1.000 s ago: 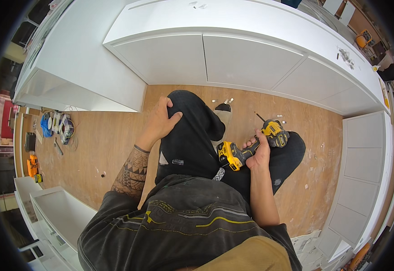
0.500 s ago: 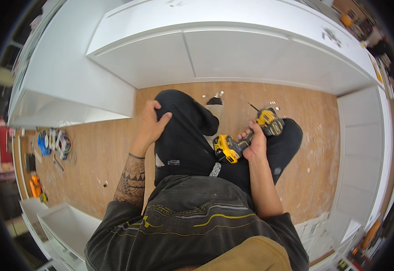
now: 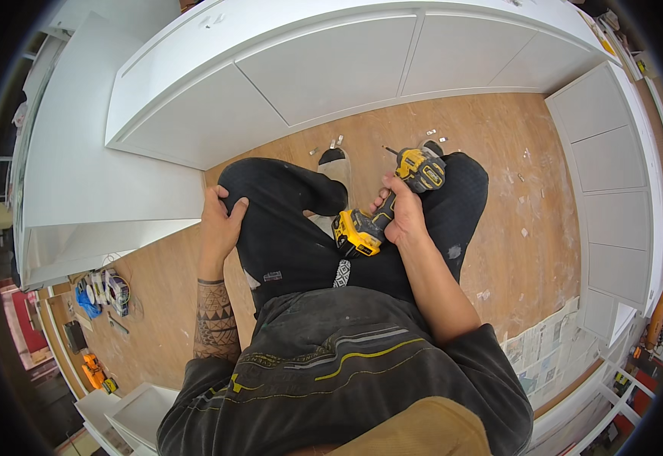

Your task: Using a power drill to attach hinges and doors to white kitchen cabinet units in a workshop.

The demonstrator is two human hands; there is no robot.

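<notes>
A yellow and black cordless drill [image 3: 421, 170] is gripped by its handle in my right hand [image 3: 403, 210], above my right thigh. Its thin bit points away and to the left, and the yellow battery pack [image 3: 358, 233] hangs over my lap. My left hand [image 3: 221, 224] rests on my left knee [image 3: 259, 186], with the thumb spread from the fingers and nothing in it. Dark trousers cover my bent legs. Part of the drill's handle is hidden by my fingers.
White cabinet fronts [image 3: 331, 72] curve across the far side, with more white panels [image 3: 612, 182] at right and a white cabinet [image 3: 111, 167] at left. Small metal pieces [image 3: 432, 133] lie on the wooden floor [image 3: 498, 228]. Cables and tools [image 3: 107, 292] sit at left, newspaper [image 3: 544, 357] at lower right.
The view has turned, so the cabinets appear tilted and shifted. In the picture, the drill and my right hand sit a little further left and up. Both hands keep their hold.
</notes>
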